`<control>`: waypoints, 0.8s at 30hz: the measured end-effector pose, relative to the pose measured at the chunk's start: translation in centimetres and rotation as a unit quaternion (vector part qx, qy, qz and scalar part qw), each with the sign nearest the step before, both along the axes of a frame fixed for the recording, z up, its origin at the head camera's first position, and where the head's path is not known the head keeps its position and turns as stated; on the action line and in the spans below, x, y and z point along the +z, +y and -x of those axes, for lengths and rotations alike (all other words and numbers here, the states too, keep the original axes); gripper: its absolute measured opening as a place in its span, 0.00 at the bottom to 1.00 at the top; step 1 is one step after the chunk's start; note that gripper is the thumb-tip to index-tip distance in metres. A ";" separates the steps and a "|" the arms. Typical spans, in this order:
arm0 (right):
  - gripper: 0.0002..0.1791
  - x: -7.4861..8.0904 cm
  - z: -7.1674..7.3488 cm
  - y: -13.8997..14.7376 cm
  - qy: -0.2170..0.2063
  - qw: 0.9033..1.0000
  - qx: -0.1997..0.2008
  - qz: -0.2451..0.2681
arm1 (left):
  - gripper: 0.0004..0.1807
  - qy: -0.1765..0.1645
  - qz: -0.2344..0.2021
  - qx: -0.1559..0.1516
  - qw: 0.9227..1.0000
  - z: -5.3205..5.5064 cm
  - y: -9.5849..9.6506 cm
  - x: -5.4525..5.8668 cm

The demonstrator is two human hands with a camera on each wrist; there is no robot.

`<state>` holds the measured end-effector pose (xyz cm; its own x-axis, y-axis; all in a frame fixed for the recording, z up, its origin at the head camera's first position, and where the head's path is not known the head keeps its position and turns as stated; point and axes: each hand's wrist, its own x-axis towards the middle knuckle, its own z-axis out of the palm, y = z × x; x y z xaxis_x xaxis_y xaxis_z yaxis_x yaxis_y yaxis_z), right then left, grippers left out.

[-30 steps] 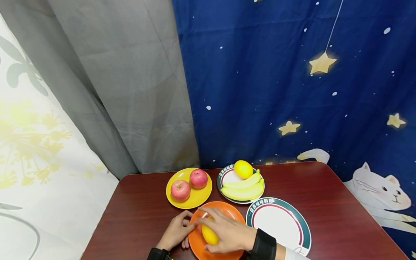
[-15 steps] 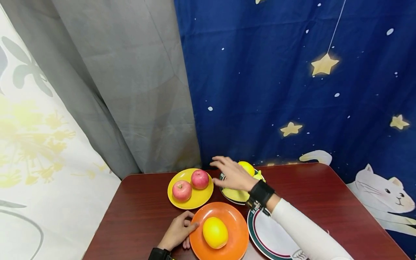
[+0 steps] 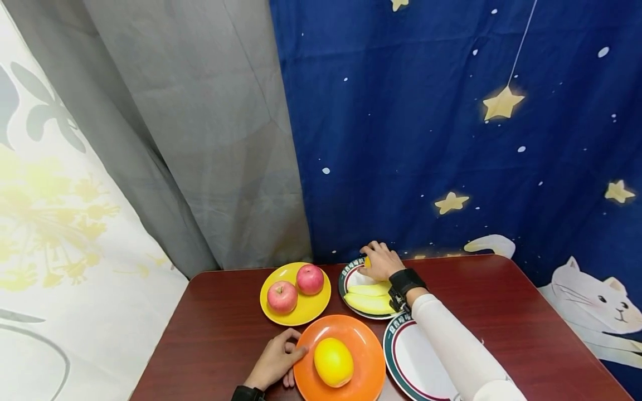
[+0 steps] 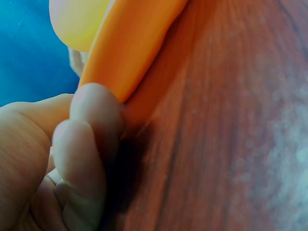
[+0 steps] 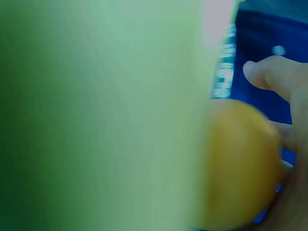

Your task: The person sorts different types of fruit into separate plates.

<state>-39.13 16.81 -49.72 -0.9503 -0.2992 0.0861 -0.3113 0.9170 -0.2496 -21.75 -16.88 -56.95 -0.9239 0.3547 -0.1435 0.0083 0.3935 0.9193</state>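
Note:
At the front, my left hand (image 3: 275, 359) pinches the left rim of an orange plate (image 3: 370, 356); the left wrist view shows fingertips (image 4: 96, 103) against the plate's edge. A yellow-orange fruit (image 3: 333, 362) lies on that plate. Farther back, my right hand (image 3: 382, 263) reaches over a white plate with a green rim (image 3: 343, 284). Its fingers are spread around an orange (image 5: 240, 163), mostly hidden from the head view. In the right wrist view one fingertip stands apart from the fruit. Two bananas (image 3: 368, 303) lie on the same plate, nearer me.
Two apples (image 3: 282, 297) sit on a yellow plate (image 3: 296, 318) at the back left. Below my right sleeve (image 3: 451, 345) lies another green-rimmed plate (image 3: 418, 365), partly covered. A blue curtain (image 3: 381, 139) hangs behind the brown table (image 3: 215, 328).
My right hand has left the fruit on the orange plate and moved back and right to the orange beside the bananas. My left hand stays at the orange plate's rim.

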 end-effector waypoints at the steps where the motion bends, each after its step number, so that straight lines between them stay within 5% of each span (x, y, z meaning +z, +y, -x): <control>1: 0.32 -0.3 0.1 0.1 -0.004 1.000 -0.003 -0.005 | 0.19 0.002 0.002 0.001 1.000 0.0 0.0 0.0; 13: 0.39 -0.8 0.2 0.6 -0.021 0.998 -0.052 -0.018 | 0.20 0.009 0.015 0.011 1.000 0.0 0.2 -0.1; 24: 0.36 -0.1 -0.7 0.7 0.030 0.999 -0.013 0.018 | 0.21 -0.005 0.008 0.010 1.000 -0.2 0.2 -0.1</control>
<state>-38.38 17.47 -49.78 -0.9507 -0.2699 0.1529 -0.3024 0.9160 -0.2636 -21.53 -16.67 -57.02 -0.9295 0.3330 -0.1587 -0.0096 0.4083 0.9128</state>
